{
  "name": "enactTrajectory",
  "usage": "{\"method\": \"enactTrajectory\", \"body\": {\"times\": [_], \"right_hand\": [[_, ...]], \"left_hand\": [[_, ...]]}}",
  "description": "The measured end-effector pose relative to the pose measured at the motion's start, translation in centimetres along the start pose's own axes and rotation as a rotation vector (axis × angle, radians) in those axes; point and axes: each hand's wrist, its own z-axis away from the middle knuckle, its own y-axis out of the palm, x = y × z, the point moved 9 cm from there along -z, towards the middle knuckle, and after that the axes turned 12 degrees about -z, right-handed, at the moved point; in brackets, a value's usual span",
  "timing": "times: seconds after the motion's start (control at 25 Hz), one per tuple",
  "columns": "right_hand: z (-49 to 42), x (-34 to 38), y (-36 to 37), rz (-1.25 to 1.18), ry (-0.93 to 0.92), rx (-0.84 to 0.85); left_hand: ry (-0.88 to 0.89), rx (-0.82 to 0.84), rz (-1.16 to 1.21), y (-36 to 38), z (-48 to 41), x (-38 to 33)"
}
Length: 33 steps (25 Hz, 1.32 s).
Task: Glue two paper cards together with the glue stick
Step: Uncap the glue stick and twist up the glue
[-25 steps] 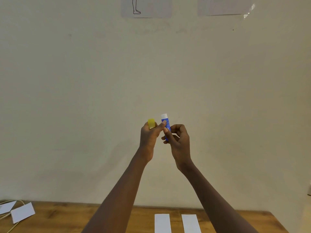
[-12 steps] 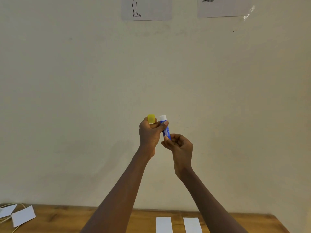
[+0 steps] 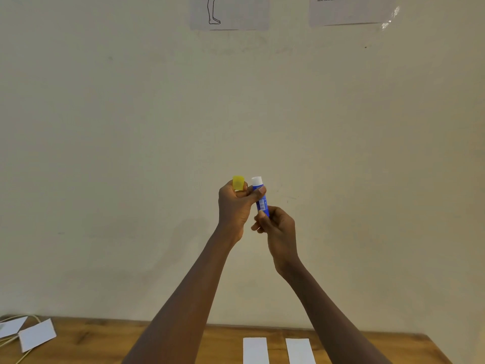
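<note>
I hold a blue glue stick (image 3: pixel 261 200) upright in front of the wall, its white tip uncovered at the top. My right hand (image 3: pixel 278 227) grips its lower end. My left hand (image 3: pixel 236 208) pinches the yellow cap (image 3: pixel 238 183) between its fingers, and its thumb rests across the upper part of the stick. Two white paper cards, the left card (image 3: pixel 255 350) and the right card (image 3: pixel 300 351), lie side by side and apart on the wooden table (image 3: pixel 105 342) far below my hands.
Two more white cards (image 3: pixel 36 334) lie at the table's far left over a pale cable (image 3: pixel 15 319). The wall behind carries two taped paper sheets (image 3: pixel 231 11) at the top. The table's right corner is at lower right.
My right hand slid down the glue stick to its lower end, so more of the blue barrel shows. My left hand kept the yellow cap and stayed nearly still.
</note>
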Motion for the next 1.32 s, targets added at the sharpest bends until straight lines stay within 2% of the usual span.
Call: {"method": "enactTrajectory", "body": {"times": [0.16,0.28,0.36,0.52,0.72,0.88,1.04,1.24,1.32], "right_hand": [[0.3,-1.4,0.3,-0.169,0.166,0.046],[0.0,0.2,-0.9,0.085,-0.021,-0.062],[-0.1,0.6,-1.1,0.154,-0.069,-0.100],[-0.1,0.1,-0.5,0.077,0.011,-0.041],[0.0,0.9,-0.8,0.231,-0.094,-0.068],[0.2,0.7,-0.5,0.089,-0.044,-0.037],[0.3,1.1,-1.1,0.194,-0.121,-0.091],[0.5,0.3,-0.8,0.106,-0.089,-0.084],[0.5,0.6,-1.3,0.209,-0.123,-0.123]], "left_hand": [[-0.029,0.017,-0.014,0.2,0.0,0.6],[-0.026,0.029,-0.010,0.3,-0.2,0.6],[-0.017,0.022,-0.030,0.5,-0.2,0.3],[-0.029,-0.006,-0.046,0.5,-0.5,0.5],[-0.040,0.010,0.005,0.6,-0.3,0.4],[-0.047,0.021,-0.015,0.6,-0.3,0.4],[-0.011,0.020,-0.042,0.6,-0.1,-0.1],[-0.023,0.027,-0.033,0.9,-0.1,0.1],[-0.019,0.024,-0.039,0.9,-0.1,0.1]]}}
